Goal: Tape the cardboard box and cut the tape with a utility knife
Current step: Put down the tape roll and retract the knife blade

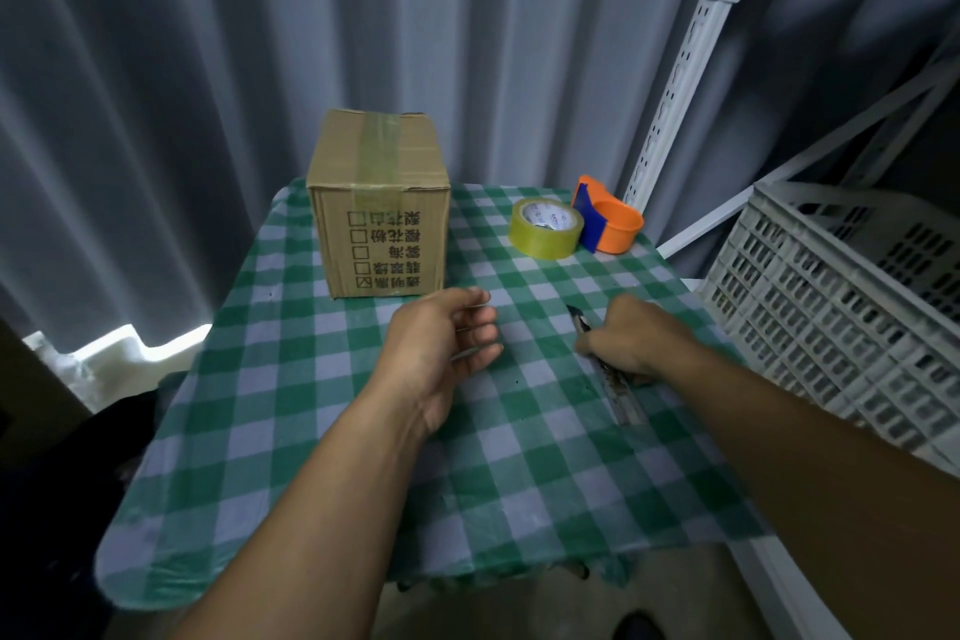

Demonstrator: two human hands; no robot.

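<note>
The box [378, 203] stands upper centre of the frame on the checked cloth [363, 457], near its far edge. A tape strip runs over its top and a little way down the front. The front carries upside-down printed characters beside five checkboxes, the lowest one crossed. Right of it and apart, the tape roll [545, 228] shows core print too small to read; it touches an orange and blue dispenser [608, 219].

At centre, the left hand [441, 343] hovers with fingers loosely curled, holding nothing. The right hand [631, 340] is closed over the knife [618, 392], which lies on the cloth with its tip [575, 313] pointing up-frame beyond the fingers.

Bare cloth fills the lower frame. A white crate [831, 296] crowds the right edge.
</note>
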